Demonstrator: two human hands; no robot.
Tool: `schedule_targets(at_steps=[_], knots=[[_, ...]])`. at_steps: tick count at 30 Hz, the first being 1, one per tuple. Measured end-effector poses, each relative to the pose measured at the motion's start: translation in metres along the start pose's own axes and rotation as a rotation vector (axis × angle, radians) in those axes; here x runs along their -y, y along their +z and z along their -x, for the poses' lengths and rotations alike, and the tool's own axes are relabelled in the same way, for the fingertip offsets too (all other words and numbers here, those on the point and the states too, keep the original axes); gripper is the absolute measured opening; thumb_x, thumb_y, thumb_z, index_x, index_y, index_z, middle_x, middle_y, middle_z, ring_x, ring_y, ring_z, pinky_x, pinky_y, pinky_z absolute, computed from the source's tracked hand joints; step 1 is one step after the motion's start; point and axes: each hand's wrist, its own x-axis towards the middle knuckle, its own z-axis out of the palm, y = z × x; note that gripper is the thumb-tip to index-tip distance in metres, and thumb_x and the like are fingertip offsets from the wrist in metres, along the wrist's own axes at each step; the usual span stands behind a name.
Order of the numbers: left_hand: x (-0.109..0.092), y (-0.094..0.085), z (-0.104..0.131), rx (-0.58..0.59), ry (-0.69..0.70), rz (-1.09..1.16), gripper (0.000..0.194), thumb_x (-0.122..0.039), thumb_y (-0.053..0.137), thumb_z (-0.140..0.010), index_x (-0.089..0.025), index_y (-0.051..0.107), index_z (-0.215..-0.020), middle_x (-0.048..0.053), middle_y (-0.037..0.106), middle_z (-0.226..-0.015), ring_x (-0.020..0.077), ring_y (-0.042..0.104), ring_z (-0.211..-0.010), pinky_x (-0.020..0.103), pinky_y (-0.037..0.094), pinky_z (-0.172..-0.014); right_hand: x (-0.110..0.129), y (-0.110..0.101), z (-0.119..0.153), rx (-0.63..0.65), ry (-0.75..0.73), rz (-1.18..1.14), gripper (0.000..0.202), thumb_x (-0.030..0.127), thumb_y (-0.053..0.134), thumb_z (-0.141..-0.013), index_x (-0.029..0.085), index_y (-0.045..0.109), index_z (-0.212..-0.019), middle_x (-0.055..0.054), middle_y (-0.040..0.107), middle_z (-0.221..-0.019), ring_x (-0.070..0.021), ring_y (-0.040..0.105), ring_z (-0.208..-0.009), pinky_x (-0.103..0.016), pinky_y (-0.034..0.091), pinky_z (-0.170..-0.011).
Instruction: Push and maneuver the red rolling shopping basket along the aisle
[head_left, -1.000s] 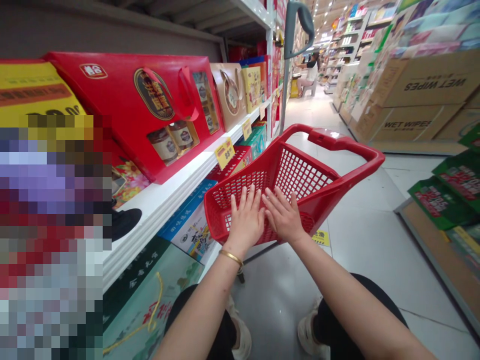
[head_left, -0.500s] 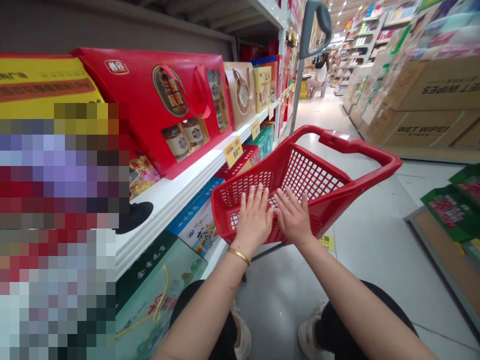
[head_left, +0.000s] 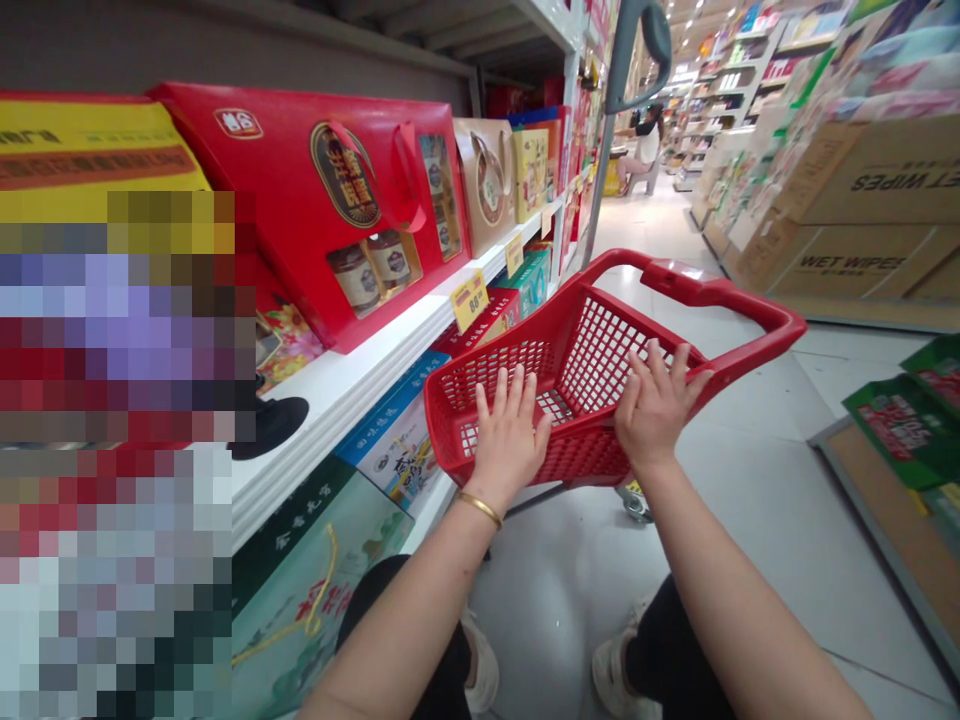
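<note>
The basket [head_left: 600, 370], a red plastic one with a mesh of holes, is where both of your hands are. Your left hand [head_left: 510, 435] lies flat with fingers spread on the near wall of the basket, palm pressed on the rim, not closed round anything. Your right hand [head_left: 656, 405] sits on the right-hand rim of the basket, fingers splayed over the edge and curling a little onto it; whether it truly grips the rim I cannot tell. A thin gold bracelet [head_left: 480, 508] circles your left wrist, just below the basket's near wall.

The basket stands tilted on the pale floor [head_left: 750, 500], with its thick red handle [head_left: 712, 295] arching across the far side. A small wheel [head_left: 634, 503] shows under the basket, just below your right hand. Rising behind the basket is a grey pole with a loop grip [head_left: 637, 60].

Left of the basket runs a white shelf [head_left: 360, 370] carrying yellow price tags [head_left: 470, 300]. Above it, up and left of the basket, stands a big red gift box [head_left: 330, 200] with jars showing through a window, and beyond that a tan gift bag [head_left: 487, 185]. Under the shelf, beside the basket's left corner, lies a blue and white box [head_left: 390, 440].

Right of the basket, across the aisle, brown cartons [head_left: 862, 200] are stacked. Far beyond the basket, a person [head_left: 645, 140] sits down the aisle.
</note>
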Motion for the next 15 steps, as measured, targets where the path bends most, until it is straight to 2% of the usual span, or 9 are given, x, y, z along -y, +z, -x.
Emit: schedule_targets(at_steps=[5, 7, 8, 10, 13, 15], knots=[[0.001, 0.0, 0.0, 0.002, 0.008, 0.003, 0.064, -0.045, 0.033, -0.108, -0.016, 0.026, -0.164, 0.009, 0.018, -0.174, 0.0289, 0.007, -0.162, 0.062, 0.007, -0.13, 0.055, 0.006, 0.032, 0.19, -0.345, -0.092, 0.049, 0.026, 0.044, -0.103, 0.025, 0.05, -0.152, -0.007, 0.053, -0.156, -0.0256, 0.032, -0.156, -0.057, 0.007, -0.131], [0.001, 0.001, 0.0, 0.004, 0.008, -0.003, 0.063, -0.044, 0.033, -0.108, -0.016, 0.027, -0.164, 0.009, 0.018, -0.174, 0.029, 0.006, -0.162, 0.063, 0.006, -0.13, 0.055, 0.006, 0.033, 0.26, -0.434, -0.109, 0.052, 0.026, 0.046, -0.103, 0.025, 0.045, -0.155, -0.006, 0.053, -0.156, -0.0222, 0.035, -0.155, -0.052, 0.004, -0.132], [0.001, 0.001, 0.0, 0.004, 0.004, -0.005, 0.063, -0.044, 0.033, -0.108, -0.016, 0.027, -0.164, 0.009, 0.018, -0.174, 0.029, 0.006, -0.162, 0.062, 0.006, -0.13, 0.048, 0.005, 0.03, 0.27, -0.432, -0.108, 0.052, 0.026, 0.046, -0.103, 0.026, 0.045, -0.155, -0.006, 0.053, -0.156, -0.0215, 0.035, -0.155, -0.052, 0.003, -0.133], [0.0, 0.002, 0.0, 0.0, -0.008, -0.003, 0.064, -0.045, 0.032, -0.108, -0.016, 0.027, -0.164, 0.009, 0.017, -0.174, 0.0289, 0.007, -0.162, 0.063, 0.005, -0.13, 0.021, -0.001, 0.017, 0.215, -0.32, -0.079, 0.05, 0.026, 0.046, -0.103, 0.026, 0.048, -0.153, -0.006, 0.053, -0.156, -0.0234, 0.032, -0.156, -0.056, 0.001, -0.132], [-0.001, 0.001, 0.0, 0.001, -0.004, 0.008, 0.065, -0.047, 0.033, -0.108, -0.016, 0.027, -0.164, 0.008, 0.015, -0.174, 0.0288, 0.005, -0.162, 0.062, 0.004, -0.13, -0.022, -0.008, -0.005, -0.004, -0.017, 0.017, 0.045, 0.029, 0.039, -0.105, 0.021, 0.056, -0.146, -0.012, 0.047, -0.16, -0.0319, 0.021, -0.16, -0.07, 0.003, -0.126], [-0.001, 0.001, 0.0, 0.002, 0.0, 0.014, 0.065, -0.047, 0.033, -0.108, -0.016, 0.026, -0.165, 0.008, 0.014, -0.174, 0.0287, 0.003, -0.162, 0.062, 0.004, -0.13, -0.033, -0.008, -0.012, -0.06, 0.074, 0.021, 0.047, 0.03, 0.036, -0.106, 0.017, 0.057, -0.145, -0.014, 0.042, -0.163, -0.0349, 0.014, -0.161, -0.073, 0.005, -0.124]])
